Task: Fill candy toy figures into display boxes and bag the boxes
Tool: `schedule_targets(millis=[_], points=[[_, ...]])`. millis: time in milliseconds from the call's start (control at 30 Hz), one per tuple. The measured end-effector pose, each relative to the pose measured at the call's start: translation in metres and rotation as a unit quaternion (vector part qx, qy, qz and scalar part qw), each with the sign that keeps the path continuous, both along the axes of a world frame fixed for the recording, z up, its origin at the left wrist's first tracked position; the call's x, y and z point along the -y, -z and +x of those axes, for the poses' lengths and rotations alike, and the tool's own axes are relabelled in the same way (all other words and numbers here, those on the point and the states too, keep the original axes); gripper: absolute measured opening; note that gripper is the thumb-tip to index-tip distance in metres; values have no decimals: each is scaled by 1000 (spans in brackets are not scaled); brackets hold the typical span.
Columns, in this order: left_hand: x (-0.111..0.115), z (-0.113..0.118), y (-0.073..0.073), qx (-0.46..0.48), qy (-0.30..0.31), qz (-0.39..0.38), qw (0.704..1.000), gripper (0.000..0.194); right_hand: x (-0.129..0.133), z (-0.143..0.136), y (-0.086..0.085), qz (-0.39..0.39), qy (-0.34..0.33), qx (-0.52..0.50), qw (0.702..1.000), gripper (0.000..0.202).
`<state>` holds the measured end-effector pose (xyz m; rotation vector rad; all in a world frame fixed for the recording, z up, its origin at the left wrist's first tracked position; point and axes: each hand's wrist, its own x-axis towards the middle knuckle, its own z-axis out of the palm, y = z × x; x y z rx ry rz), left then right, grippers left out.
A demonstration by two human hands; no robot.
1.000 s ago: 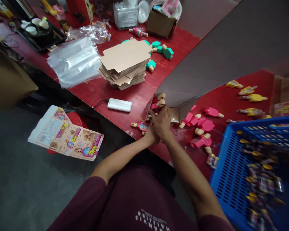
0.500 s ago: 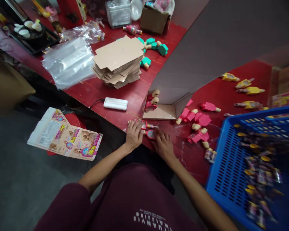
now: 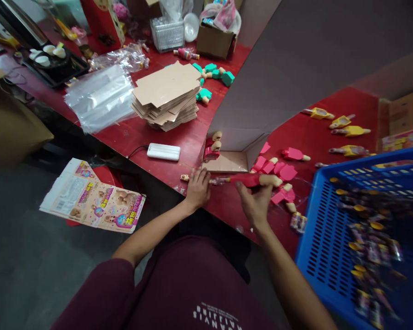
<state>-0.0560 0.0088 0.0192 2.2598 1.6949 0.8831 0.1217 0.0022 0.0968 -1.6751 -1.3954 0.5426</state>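
My left hand (image 3: 197, 190) lies at the table's front edge with its fingers over a toy (image 3: 185, 178), whose spotted tan end sticks out on the left. My right hand (image 3: 253, 201) is closed on a pink toy (image 3: 249, 180) with a tan bear-head end, tilted above the table and slightly blurred. A clear wrapped end of something shows between the hands. Just behind stands an open cardboard box (image 3: 227, 161), with pink bear toys (image 3: 212, 150) at its left inside. Several more pink toys (image 3: 285, 171) lie right of the box.
A blue basket (image 3: 316, 229) of wrapped items stands right. Flat cardboard pieces (image 3: 168, 87), plastic bags (image 3: 101, 96) and a white power bank (image 3: 163, 151) lie left on the red table. A printed carton (image 3: 96, 197) rests on a red stool.
My right hand has moved right and up from the table edge with a pink toy in it. My left hand has shifted slightly right. The view has moved a little.
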Motion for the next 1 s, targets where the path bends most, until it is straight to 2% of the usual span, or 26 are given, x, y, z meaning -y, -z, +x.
schedule_targets(millis=[133, 333, 467, 600, 700, 867, 1000], points=[[-5, 4, 1, -23, -90, -42, 995, 37, -33, -41, 7, 13, 60, -11, 998, 51], [-13, 0, 5, -18, -81, -63, 995, 31, -46, -55, 12, -23, 87, 73, 993, 50], [-17, -5, 9, 3, -67, -54, 996, 30, -49, -66, 13, -47, 44, 141, 988, 52], [-16, -8, 9, 15, -49, -44, 998, 33, -54, -80, 13, -22, 2, 187, 982, 50], [-15, -8, 9, 25, -48, -54, 997, 34, -57, -79, 13, -13, -14, 196, 981, 49], [-15, -8, 13, 33, -54, -67, 996, 35, -58, -69, 18, -9, 29, 171, 985, 56], [-15, -8, 15, 21, -54, -73, 996, 40, -58, -80, 29, -10, -40, 190, 981, 52]])
